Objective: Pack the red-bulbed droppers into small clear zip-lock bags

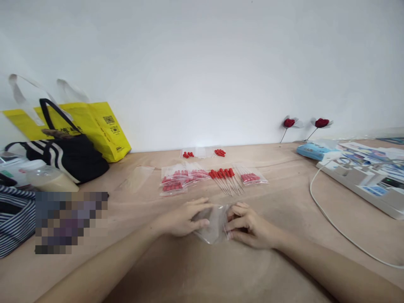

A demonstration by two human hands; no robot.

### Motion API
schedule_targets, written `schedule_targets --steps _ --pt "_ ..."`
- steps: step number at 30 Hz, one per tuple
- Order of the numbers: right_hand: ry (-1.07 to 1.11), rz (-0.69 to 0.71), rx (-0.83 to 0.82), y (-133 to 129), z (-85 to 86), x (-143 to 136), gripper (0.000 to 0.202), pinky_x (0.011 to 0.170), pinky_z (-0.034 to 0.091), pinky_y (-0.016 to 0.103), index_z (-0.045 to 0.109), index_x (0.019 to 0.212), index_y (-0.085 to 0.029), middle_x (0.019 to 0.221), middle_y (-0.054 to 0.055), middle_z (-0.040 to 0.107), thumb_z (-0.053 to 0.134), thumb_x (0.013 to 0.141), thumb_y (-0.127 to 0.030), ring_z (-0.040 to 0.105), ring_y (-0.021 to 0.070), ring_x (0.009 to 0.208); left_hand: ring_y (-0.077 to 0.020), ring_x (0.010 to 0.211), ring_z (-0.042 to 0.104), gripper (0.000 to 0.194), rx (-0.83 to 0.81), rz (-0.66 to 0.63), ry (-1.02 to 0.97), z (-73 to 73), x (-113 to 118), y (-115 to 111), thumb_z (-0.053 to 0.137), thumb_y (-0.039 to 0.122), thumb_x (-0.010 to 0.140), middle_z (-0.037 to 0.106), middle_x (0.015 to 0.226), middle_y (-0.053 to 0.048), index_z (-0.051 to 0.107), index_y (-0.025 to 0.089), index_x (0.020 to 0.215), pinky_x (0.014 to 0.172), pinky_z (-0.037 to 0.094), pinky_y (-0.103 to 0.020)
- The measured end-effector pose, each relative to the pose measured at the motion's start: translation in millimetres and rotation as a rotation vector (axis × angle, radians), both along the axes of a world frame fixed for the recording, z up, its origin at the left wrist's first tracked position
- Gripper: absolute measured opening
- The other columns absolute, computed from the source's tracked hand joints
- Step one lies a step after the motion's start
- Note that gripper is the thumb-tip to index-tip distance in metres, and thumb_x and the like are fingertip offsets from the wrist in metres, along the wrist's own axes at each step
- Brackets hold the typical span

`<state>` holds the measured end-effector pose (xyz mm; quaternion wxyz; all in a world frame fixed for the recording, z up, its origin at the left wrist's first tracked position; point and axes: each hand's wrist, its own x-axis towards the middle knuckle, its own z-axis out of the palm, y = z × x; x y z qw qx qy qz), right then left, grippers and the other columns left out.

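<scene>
A clear plastic bag [216, 225] lies between my hands at the near middle of the table. My left hand [186, 216] grips its left side, with the thumb over the plastic and the other fingers along the far edge. At the right edge, my right hand [249, 227] pinches the bag between curled fingers and thumb. The bag looks empty. Just beyond are several red-tipped thin sticks [225, 176] in a loose fan. Filled clear bags of red-tipped pieces [173, 181] overlap to their left, and another filled bag [251, 174] rests to their right.
Small red pieces [220, 152] sit in two groups by the wall. A yellow bag [107, 130], black bag [75, 158] and bottle [52, 179] stand left. On the right are a blue packet [315, 150], a power strip [362, 185] and its white cable [328, 219].
</scene>
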<state>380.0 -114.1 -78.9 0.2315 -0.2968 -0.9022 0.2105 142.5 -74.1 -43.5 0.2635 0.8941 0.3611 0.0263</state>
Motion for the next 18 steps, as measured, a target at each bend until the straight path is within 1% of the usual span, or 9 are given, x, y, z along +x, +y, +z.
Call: schedule_targets --steps 2,4,6,8,10,11,13,16,18 --pt "0.085 -0.021 -0.044 3.7 -3.1 0.6 0.021 0.078 0.037 0.033 0.067 0.085 -0.023 0.086 0.005 0.06 0.05 0.082 -0.036 0.052 0.0165 0.084 -0.0255 0.116 0.043 0.04 0.045 0.18 -0.084 0.5 -5.1 4.1 0.047 0.039 0.08 0.047 0.126 -0.011 0.049 0.019 0.115 0.095 0.035 -0.042" --pt "0.17 -0.026 -0.125 6.6 -4.9 0.9 0.022 0.081 0.038 0.034 0.067 0.082 -0.023 0.09 0.005 0.062 0.048 0.083 -0.035 0.053 0.017 0.088 -0.0252 0.104 0.052 0.039 0.048 0.389 -0.185 0.5 -11.2 5.6 0.049 0.041 0.077 0.053 0.116 -0.012 0.051 0.016 0.107 0.087 0.042 -0.04" --pt "0.251 -0.051 -0.226 8.0 -4.9 1.2 0.026 0.084 0.038 0.034 0.067 0.082 -0.022 0.092 0.005 0.063 0.045 0.085 -0.036 0.053 0.0173 0.093 -0.0235 0.092 0.057 0.042 -0.055 0.549 -0.277 0.8 -17.5 3.3 0.05 0.043 0.074 0.051 0.114 -0.012 0.048 0.016 0.105 0.075 0.049 -0.037" --pt "0.288 -0.071 -0.317 8.0 -3.5 2.0 0.029 0.084 0.039 0.034 0.066 0.083 -0.022 0.093 0.005 0.063 0.042 0.086 -0.038 0.054 0.0176 0.095 -0.0195 0.077 0.06 0.046 -0.234 0.614 -0.331 1.2 -23.2 -1.8 0.052 0.046 0.072 0.05 0.111 -0.011 0.045 0.016 0.106 0.062 0.051 -0.033" --pt "0.266 -0.072 -0.351 7.2 -2.0 3.8 0.03 0.085 0.038 0.036 0.067 0.081 -0.021 0.099 0.006 0.063 0.042 0.085 -0.038 0.053 0.019 0.099 -0.0164 0.067 0.06 0.044 -0.333 0.6 -0.325 0.9 -27.3 -7.8 0.052 0.046 0.071 0.053 0.102 -0.008 0.045 0.017 0.104 0.056 0.051 -0.031" --pt "0.236 -0.065 -0.345 6.7 -1.5 4.8 0.029 0.086 0.037 0.037 0.067 0.08 -0.021 0.104 0.007 0.061 0.043 0.085 -0.038 0.052 0.0199 0.101 -0.0163 0.066 0.06 0.041 -0.299 0.581 -0.304 0.3 -28.2 -10.6 0.053 0.045 0.071 0.054 0.096 -0.006 0.046 0.018 0.101 0.057 0.05 -0.031" --pt "0.167 -0.047 -0.297 5.9 -1.2 6.5 0.024 0.088 0.035 0.04 0.067 0.079 -0.021 0.115 0.008 0.057 0.048 0.082 -0.036 0.05 0.0216 0.104 -0.0195 0.074 0.06 0.032 -0.071 0.538 -0.231 -1.2 -26.9 -16.2 0.052 0.041 0.073 0.056 0.091 -0.004 0.049 0.019 0.095 0.066 0.05 -0.035" --pt "0.066 -0.021 -0.196 4.7 -1.1 6.7 0.022 0.091 0.03 0.045 0.066 0.091 -0.025 0.124 0.008 0.05 0.057 0.075 -0.037 0.045 0.0242 0.11 -0.0273 0.103 0.05 0.025 0.324 0.416 -0.107 -4.8 -16.1 -25.3 0.049 0.035 0.078 0.053 0.108 -0.009 0.054 0.02 0.097 0.087 0.04 -0.045" --pt "0.0 -0.001 -0.139 3.4 0.2 5.9 0.033 0.092 0.027 0.047 0.064 0.1 -0.027 0.127 0.008 0.047 0.062 0.07 -0.041 0.04 0.0262 0.114 -0.0302 0.119 0.035 0.033 0.377 0.274 -0.034 -8.9 -5.7 -31.7 0.047 0.037 0.08 0.041 0.128 -0.01 0.053 0.021 0.108 0.097 0.031 -0.048"
